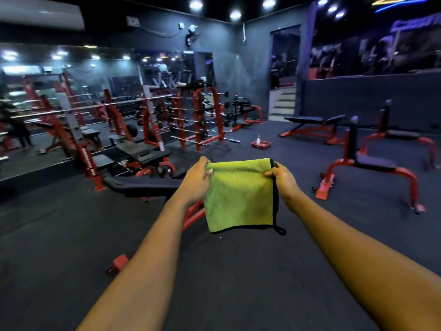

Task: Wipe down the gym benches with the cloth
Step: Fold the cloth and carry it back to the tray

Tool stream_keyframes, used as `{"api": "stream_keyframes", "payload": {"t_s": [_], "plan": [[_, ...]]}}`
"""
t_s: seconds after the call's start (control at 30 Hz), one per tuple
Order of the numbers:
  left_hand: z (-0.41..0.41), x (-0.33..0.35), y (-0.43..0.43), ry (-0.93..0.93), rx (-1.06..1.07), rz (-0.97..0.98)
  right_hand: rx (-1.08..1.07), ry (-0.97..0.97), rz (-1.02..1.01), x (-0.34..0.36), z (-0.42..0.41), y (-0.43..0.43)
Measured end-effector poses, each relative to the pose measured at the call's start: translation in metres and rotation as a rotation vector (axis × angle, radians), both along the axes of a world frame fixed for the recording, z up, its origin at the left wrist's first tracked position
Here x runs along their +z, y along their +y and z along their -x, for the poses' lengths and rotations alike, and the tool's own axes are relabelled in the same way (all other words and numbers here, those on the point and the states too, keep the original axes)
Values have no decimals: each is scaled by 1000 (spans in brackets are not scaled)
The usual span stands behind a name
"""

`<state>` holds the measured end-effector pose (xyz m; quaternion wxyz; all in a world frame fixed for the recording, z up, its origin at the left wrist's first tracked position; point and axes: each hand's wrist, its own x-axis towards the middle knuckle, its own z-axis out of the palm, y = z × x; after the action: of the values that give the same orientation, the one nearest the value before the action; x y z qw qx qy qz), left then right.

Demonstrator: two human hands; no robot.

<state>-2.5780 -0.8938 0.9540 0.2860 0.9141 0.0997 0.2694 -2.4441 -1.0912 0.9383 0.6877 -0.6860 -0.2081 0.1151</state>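
Note:
A green cloth with a black edge hangs in front of me, folded and held by its top corners. My left hand grips the top left corner and my right hand grips the top right one. Behind the cloth, a flat bench with a black pad and red frame lies partly hidden by my left arm. An upright-back bench stands to the right, an adjustable bench sits near the far wall, and another bench stands under the rack at the left.
Red barbell racks and a mirrored wall fill the left and back. A red tray with a spray bottle sits on the dark rubber floor. Steps lead up through a doorway at the back right. A red bench foot lies near my left arm.

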Motion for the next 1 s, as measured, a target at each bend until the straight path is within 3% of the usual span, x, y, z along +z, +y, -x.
{"api": "stream_keyframes", "payload": {"t_s": [0.43, 1.0], "plan": [[-123, -14, 71, -67, -149, 53, -185, 9, -16, -12, -90, 57], [-431, -12, 132, -131, -134, -13, -148, 3, 5, -8, -413, 122]]}}
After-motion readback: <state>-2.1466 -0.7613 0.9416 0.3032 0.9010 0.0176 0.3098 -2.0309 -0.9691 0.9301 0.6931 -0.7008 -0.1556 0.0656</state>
